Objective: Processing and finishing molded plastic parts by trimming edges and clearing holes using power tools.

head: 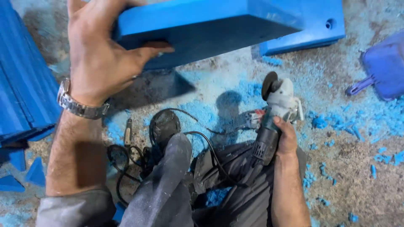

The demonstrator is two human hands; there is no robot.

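Up top, my left hand clamps the near edge of the blue block, thumb under, fingers over, held off the floor. Looks rigid, probably light foam or plastic, dusty so maybe slick; thick edge is the best hold. Right hand wraps the angle grinder body, disc up, above my lap, cord trailing.

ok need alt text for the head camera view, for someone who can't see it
Seen from above, a person's left hand lifts a blue block while the right hand grips an angle grinder. Blue shavings litter the concrete floor.
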